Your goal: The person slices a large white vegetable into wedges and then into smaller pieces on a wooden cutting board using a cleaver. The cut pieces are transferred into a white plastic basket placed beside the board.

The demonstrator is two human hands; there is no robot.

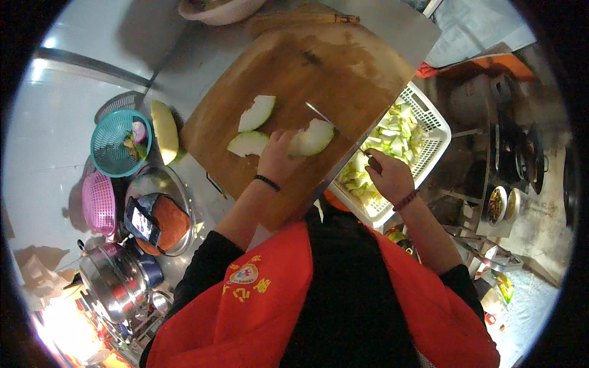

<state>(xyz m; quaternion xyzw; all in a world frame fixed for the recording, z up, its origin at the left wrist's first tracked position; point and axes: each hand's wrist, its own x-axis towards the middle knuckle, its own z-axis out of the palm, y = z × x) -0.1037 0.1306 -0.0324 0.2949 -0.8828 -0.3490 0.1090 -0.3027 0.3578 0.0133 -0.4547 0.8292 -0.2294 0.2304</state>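
Observation:
On the wooden cutting board (pixel 288 67), my left hand (pixel 279 156) holds down a pale, white-fleshed melon wedge (pixel 314 137), fingers bent against its left end. My right hand (pixel 391 178) is closed round the dark handle of a knife (pixel 318 112), over the board's right edge. The knife's thin bright edge shows just beyond the wedge; much of the blade is hard to make out. Two more melon wedges, an upper one (pixel 257 113) and a lower one (pixel 248 144), lie left of my left hand. Below my right hand, a white slotted basket (pixel 437 130) holds many cut pale-green pieces (pixel 396 132).
Left of the board lie a long melon piece (pixel 164 132), a teal basket (pixel 101 147) with an onion, and a pink basket (pixel 99 202). Nearer stand a phone (pixel 142 222) and a steel pot (pixel 110 279). A pale basin (pixel 221 12) sits beyond; filled bowls (pixel 497 204) are at right.

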